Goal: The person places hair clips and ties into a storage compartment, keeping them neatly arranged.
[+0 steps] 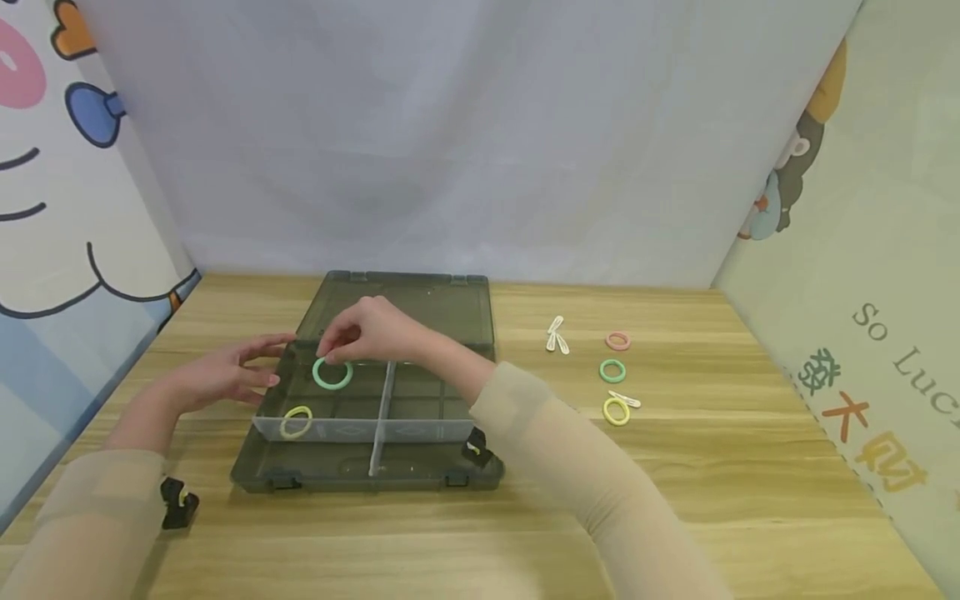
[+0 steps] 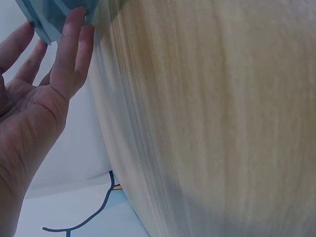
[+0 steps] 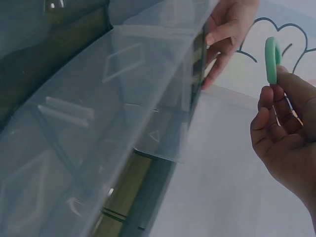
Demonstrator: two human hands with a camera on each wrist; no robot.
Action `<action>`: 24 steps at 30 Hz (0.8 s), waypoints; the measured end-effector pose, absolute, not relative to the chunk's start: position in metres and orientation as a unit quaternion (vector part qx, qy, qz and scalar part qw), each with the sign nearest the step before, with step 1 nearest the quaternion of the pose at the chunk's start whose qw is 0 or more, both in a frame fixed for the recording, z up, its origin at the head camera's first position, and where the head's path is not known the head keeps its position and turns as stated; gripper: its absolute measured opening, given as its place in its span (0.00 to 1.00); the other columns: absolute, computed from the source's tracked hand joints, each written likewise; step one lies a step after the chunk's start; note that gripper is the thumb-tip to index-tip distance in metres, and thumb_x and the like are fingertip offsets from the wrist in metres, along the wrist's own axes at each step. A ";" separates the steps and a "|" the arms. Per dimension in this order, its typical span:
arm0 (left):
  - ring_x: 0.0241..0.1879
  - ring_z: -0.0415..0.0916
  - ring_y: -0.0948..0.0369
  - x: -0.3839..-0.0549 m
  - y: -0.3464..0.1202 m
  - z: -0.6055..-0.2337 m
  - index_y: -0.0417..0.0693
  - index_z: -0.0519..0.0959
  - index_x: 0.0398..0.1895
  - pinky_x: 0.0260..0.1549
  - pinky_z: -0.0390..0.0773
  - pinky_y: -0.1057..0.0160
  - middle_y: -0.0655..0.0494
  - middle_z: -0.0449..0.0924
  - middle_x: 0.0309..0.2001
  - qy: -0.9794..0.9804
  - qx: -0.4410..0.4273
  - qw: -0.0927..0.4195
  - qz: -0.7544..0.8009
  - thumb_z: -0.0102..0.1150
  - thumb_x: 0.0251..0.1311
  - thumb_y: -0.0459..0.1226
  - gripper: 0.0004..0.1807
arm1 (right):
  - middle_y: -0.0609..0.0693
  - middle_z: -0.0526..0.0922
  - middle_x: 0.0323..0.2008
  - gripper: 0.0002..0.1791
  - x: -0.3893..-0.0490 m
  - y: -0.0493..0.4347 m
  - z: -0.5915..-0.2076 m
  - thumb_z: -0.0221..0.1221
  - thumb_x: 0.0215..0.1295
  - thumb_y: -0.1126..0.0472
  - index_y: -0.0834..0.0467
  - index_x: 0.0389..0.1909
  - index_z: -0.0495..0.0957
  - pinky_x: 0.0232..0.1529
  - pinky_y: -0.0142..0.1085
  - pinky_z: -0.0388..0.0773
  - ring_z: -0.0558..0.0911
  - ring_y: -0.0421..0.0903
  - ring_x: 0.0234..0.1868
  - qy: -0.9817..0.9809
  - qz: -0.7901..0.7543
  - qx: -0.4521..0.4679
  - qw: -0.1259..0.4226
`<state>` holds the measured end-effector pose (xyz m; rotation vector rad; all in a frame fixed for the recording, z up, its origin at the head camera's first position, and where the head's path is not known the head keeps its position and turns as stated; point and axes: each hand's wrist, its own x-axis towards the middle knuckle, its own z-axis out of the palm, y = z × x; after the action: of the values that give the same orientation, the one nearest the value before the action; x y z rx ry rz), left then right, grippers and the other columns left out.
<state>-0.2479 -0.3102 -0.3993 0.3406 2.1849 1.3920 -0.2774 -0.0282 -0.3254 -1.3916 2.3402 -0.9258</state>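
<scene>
Between thumb and fingers, my right hand point(image 1: 372, 332) pinches a green ring-shaped hair tie point(image 1: 332, 375) above the back left compartment of a dark see-through divided box point(image 1: 431, 392). In the right wrist view that green hair tie point(image 3: 271, 60) stands upright at the fingertips. My left hand point(image 1: 225, 372) is at the box's left side with fingers spread; in the left wrist view its fingertips touch the box's wall point(image 2: 54, 19). A yellow hair tie point(image 1: 297, 422) appears at the box's left, by the clear lengthwise divider point(image 1: 427, 430). The box lid point(image 1: 412, 304) lies folded back behind it.
On the wooden table point(image 1: 675, 500) to the right are a pink hair tie point(image 1: 618, 340), another green hair tie point(image 1: 612, 371), a yellow hair tie point(image 1: 616, 411) beside a white hair clip point(image 1: 626, 400), and several white hair clips point(image 1: 557, 337). A white curtain point(image 1: 465, 150) hangs behind.
</scene>
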 end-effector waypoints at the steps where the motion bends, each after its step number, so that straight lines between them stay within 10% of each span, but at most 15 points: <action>1: 0.66 0.49 0.31 -0.248 -0.310 -0.399 0.49 0.40 0.76 0.51 0.76 0.45 0.34 0.34 0.73 0.807 0.125 0.261 0.514 0.52 0.66 0.37 0.42 | 0.41 0.85 0.37 0.07 -0.279 -0.030 -0.328 0.61 0.63 0.59 0.53 0.40 0.84 0.40 0.20 0.75 0.80 0.27 0.37 0.806 -0.318 -0.481 0.134; 24: 0.67 0.48 0.31 -0.246 -0.309 -0.398 0.49 0.40 0.76 0.51 0.75 0.44 0.35 0.32 0.73 0.808 0.119 0.262 0.514 0.53 0.66 0.37 0.42 | 0.41 0.85 0.35 0.06 -0.298 -0.059 -0.381 0.62 0.61 0.59 0.53 0.37 0.84 0.39 0.18 0.73 0.80 0.28 0.36 0.800 -0.242 -0.521 0.171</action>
<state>-0.2464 -0.3091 -0.3980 0.3212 2.1881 1.3904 -0.2984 -0.0591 -0.3809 -1.4793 2.2721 -0.6874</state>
